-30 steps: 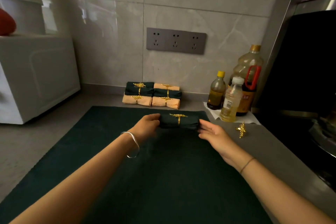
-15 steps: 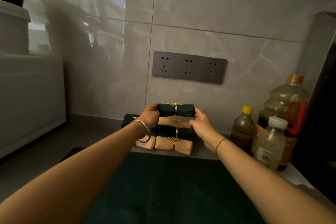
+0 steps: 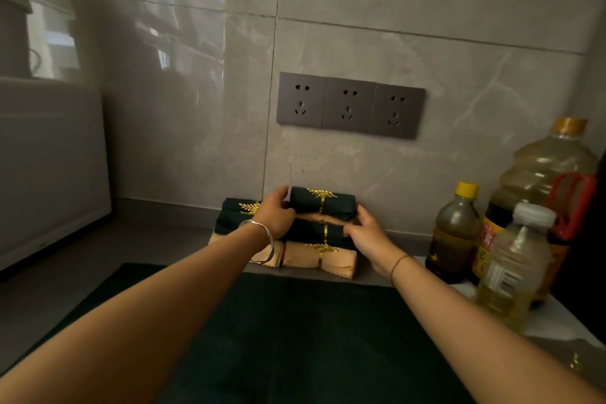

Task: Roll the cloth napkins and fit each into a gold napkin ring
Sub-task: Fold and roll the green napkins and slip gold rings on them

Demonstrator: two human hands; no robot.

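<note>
A rolled dark green napkin (image 3: 337, 207) with a gold leaf ring (image 3: 322, 198) lies on top of the right stack of ringed rolls against the wall. Below it sit a peach roll, a green roll (image 3: 311, 233) and another peach roll (image 3: 319, 257). My left hand (image 3: 275, 215) grips the top roll's left end, thumb up. My right hand (image 3: 364, 233) rests at the stack's right side, fingers stretched along the rolls under the top one. A lower stack topped by a green roll (image 3: 234, 208) stands to the left, partly hidden by my left wrist.
A dark green cloth (image 3: 295, 338) lies spread on the counter before me. Three bottles (image 3: 511, 269) stand at the right, with a loose gold ring (image 3: 575, 364) near the right edge. A white appliance (image 3: 49, 167) fills the left. A socket strip (image 3: 351, 105) is on the wall.
Both hands lifted the ringed green roll from the spread cloth and carried it to the wall. It now lies on the right stack, and my right hand has slid lower.
</note>
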